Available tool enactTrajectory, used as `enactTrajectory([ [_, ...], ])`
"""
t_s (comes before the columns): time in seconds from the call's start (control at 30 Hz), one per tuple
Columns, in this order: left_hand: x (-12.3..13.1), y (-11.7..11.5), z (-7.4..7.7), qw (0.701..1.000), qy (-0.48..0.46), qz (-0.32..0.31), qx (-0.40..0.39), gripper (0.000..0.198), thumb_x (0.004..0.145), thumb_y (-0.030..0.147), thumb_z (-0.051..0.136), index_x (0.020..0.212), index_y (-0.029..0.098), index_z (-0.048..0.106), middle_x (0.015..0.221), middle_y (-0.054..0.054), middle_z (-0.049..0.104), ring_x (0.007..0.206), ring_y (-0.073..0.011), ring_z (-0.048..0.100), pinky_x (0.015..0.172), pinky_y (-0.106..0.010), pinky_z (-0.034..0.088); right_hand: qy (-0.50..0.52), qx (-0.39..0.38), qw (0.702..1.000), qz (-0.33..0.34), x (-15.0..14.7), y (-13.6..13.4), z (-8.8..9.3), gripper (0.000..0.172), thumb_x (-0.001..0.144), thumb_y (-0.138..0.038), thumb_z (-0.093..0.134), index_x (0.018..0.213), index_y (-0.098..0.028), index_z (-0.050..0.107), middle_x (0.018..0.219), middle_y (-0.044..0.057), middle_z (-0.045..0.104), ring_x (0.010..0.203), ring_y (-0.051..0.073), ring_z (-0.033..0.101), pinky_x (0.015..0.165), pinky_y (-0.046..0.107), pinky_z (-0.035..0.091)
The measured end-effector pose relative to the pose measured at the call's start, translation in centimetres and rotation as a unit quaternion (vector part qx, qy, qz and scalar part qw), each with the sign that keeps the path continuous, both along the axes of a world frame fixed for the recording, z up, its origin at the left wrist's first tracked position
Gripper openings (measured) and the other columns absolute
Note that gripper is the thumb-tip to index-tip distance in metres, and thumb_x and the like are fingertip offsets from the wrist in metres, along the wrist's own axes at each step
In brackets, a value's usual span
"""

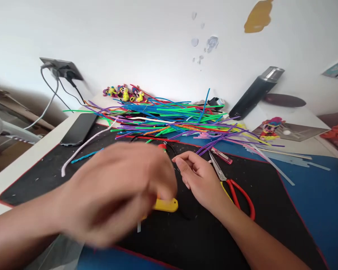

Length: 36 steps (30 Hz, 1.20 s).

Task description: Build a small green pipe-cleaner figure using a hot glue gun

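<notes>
My left hand point(121, 187) is smeared by motion in the middle of the view, its fingers curled in. What it holds, if anything, I cannot make out. To its right, my right hand point(198, 178) pinches thumb and forefinger together over the black mat point(236, 240); whatever is between them is too small to name. A yellow tool with a hole in its end point(169, 205) lies partly covered below my left hand. Scissors with red handles point(233, 187) rest beside my right wrist. A small red and green piece point(162, 147) peeks out behind my left hand.
A heap of coloured pipe cleaners point(169, 116) spreads along the wall. A phone point(79, 128) lies at the left, a dark flask point(255, 93) at the back right. Small figures point(125, 93) stand behind the heap, another figure point(271, 129) at the right.
</notes>
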<state>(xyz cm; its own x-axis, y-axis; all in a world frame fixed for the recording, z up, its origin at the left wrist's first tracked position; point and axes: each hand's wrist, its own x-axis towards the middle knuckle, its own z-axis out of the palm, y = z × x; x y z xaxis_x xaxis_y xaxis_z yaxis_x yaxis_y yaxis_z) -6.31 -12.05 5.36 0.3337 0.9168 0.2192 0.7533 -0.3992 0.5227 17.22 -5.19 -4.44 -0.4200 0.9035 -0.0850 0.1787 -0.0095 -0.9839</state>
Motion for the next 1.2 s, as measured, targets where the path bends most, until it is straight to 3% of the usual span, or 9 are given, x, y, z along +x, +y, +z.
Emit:
enactTrajectory([
  [0.1, -0.3, 6.1, -1.9, 0.997, 0.015, 0.047, 0.054, 0.029, 0.101, 0.037, 0.048, 0.105, 0.026, 0.075, 0.100, -0.006, 0.081, 0.095, -0.0264, 0.076, 0.090, -0.042, 0.064, 0.011, 0.013, 1.000, -0.008, 0.1, 0.0, 0.1, 0.036, 0.103, -0.058, 0.065, 0.101, -0.023, 0.073, 0.065, -0.003, 0.051, 0.054, 0.015, 0.047, 0.053, 0.030, 0.035],
  [0.2, -2.0, 10.5, -5.6, 0.990, 0.101, 0.083, 0.060, 0.032, 0.097, 0.034, 0.050, 0.105, 0.020, 0.077, 0.107, -0.011, 0.081, 0.104, -0.0306, 0.075, 0.098, -0.044, 0.060, 0.009, 0.015, 1.000, -0.002, 0.2, -0.1, 0.5, 0.034, 0.106, -0.054, 0.062, 0.100, -0.022, 0.072, 0.067, -0.003, 0.051, 0.056, 0.015, 0.047, 0.055, 0.030, 0.035],
  [0.3, -4.0, 12.6, -8.7, 0.984, 0.153, 0.070, 0.051, 0.037, 0.099, 0.038, 0.049, 0.108, 0.020, 0.080, 0.110, -0.014, 0.080, 0.109, -0.0351, 0.073, 0.099, -0.048, 0.058, 0.003, 0.021, 1.000, 0.007, 0.1, -0.1, 0.5, 0.032, 0.107, -0.051, 0.060, 0.099, -0.022, 0.071, 0.070, -0.003, 0.054, 0.058, 0.014, 0.048, 0.057, 0.030, 0.036],
  [0.4, -5.1, 13.2, -10.0, 0.983, 0.173, 0.038, 0.047, 0.036, 0.098, 0.043, 0.054, 0.107, 0.022, 0.082, 0.109, -0.013, 0.079, 0.110, -0.0353, 0.072, 0.101, -0.048, 0.055, -0.017, 0.051, 0.998, 0.011, 0.1, -0.2, 0.2, 0.031, 0.108, -0.050, 0.060, 0.100, -0.021, 0.071, 0.075, -0.002, 0.059, 0.063, 0.014, 0.051, 0.059, 0.029, 0.036],
  [0.53, -5.1, 13.1, -9.6, 0.983, 0.184, 0.020, 0.017, 0.035, 0.096, 0.042, 0.052, 0.095, 0.024, 0.082, 0.100, -0.011, 0.081, 0.105, -0.0330, 0.071, 0.096, -0.043, 0.054, -0.037, 0.083, 0.996, 0.015, 0.0, -0.3, -0.5, 0.029, 0.108, -0.046, 0.060, 0.101, -0.021, 0.072, 0.076, -0.002, 0.061, 0.065, 0.014, 0.054, 0.060, 0.029, 0.037],
  [0.7, -4.3, 12.6, -8.0, 0.982, 0.178, 0.066, 0.018, 0.035, 0.099, 0.043, 0.049, 0.099, 0.022, 0.078, 0.106, -0.011, 0.082, 0.105, -0.0309, 0.071, 0.095, -0.040, 0.052, -0.049, 0.104, 0.993, 0.017, -0.2, -0.4, -0.6, 0.024, 0.107, -0.043, 0.061, 0.101, -0.021, 0.072, 0.074, -0.003, 0.061, 0.066, 0.015, 0.056, 0.063, 0.028, 0.038],
  [0.87, -3.8, 12.3, -7.4, 0.979, 0.150, 0.138, -0.010, 0.034, 0.092, 0.049, 0.048, 0.098, 0.024, 0.070, 0.099, -0.008, 0.081, 0.088, -0.0286, 0.072, 0.078, -0.036, 0.049, -0.089, 0.135, 0.986, 0.029, -0.2, -0.7, -0.1, 0.021, 0.107, -0.040, 0.061, 0.104, -0.022, 0.072, 0.073, -0.004, 0.063, 0.065, 0.014, 0.057, 0.065, 0.028, 0.038],
  [1.03, -4.1, 12.5, -7.3, 0.983, 0.037, 0.180, -0.005, 0.040, 0.083, 0.059, 0.054, 0.097, 0.027, 0.073, 0.107, -0.006, 0.083, 0.100, -0.0306, 0.075, 0.087, -0.035, 0.054, -0.098, 0.147, 0.984, 0.030, -0.2, -0.6, -0.1, 0.022, 0.108, -0.041, 0.060, 0.104, -0.023, 0.072, 0.077, -0.003, 0.068, 0.069, 0.015, 0.062, 0.066, 0.028, 0.039],
  [1.2, -4.5, 12.9, -7.3, 0.985, -0.004, 0.168, -0.026, 0.050, 0.082, 0.062, 0.060, 0.109, 0.028, 0.083, 0.115, -0.005, 0.087, 0.110, -0.0340, 0.078, 0.096, -0.039, 0.055, -0.093, 0.151, 0.984, 0.016, -0.1, -0.2, -0.6, 0.022, 0.107, -0.041, 0.060, 0.102, -0.023, 0.072, 0.075, -0.003, 0.066, 0.067, 0.015, 0.060, 0.066, 0.028, 0.040],
])
